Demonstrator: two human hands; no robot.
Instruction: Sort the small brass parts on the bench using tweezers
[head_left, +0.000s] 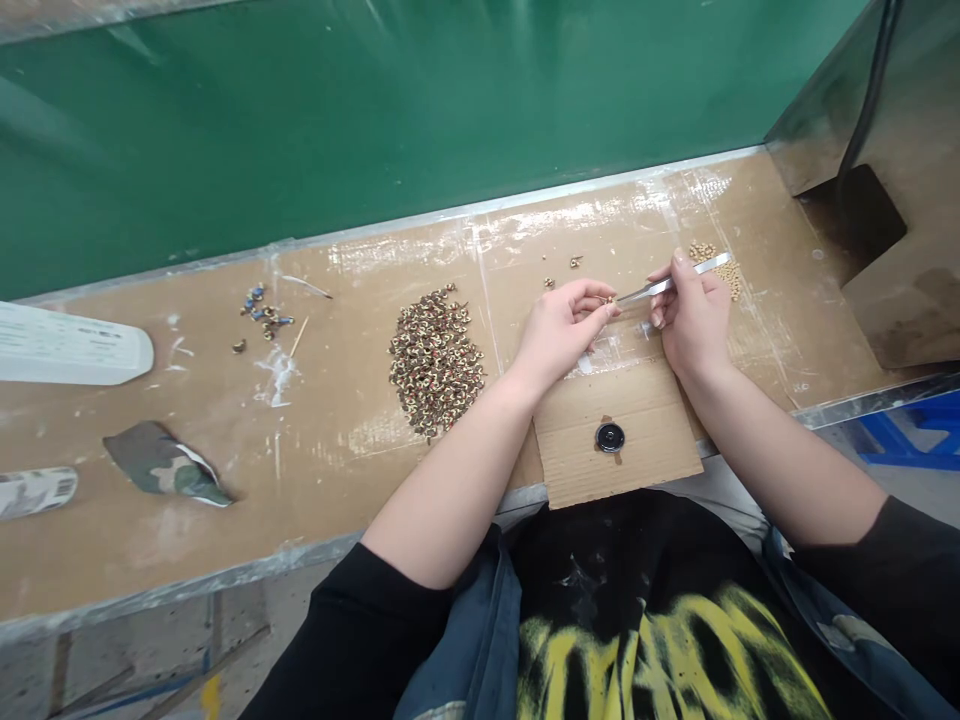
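The right hand (694, 315) pinches shiny metal tweezers (671, 283). The tweezers are thin, flat and smooth. Their long side runs from 2 o'clock down to 8 o'clock, and the pointed tip aims at the left hand (562, 330). The left hand's grip is closed, with finger and thumb pinched on a tiny gold part (609, 299). The tweezer tip touches that part right between the two hands. The part is too small to see its shape.

Both hands rest over a flat piece of brown cardboard (645, 450) with wavy ridges. A small round black disc (610, 436) lies on it, at 6 o'clock from the hands.

At 9 o'clock from the left hand sits a big heap of little gold and red parts (435, 360), bumpy and shiny. At 2 o'clock from the right hand is a small pile of pale beads (731, 275). The table (337, 440) is brown and scratched, with white smears. Far off at 9 o'clock lie a few blue and gold bits (262, 312), a white plastic piece (71, 347) and a scrap of camouflage cloth (165, 465).
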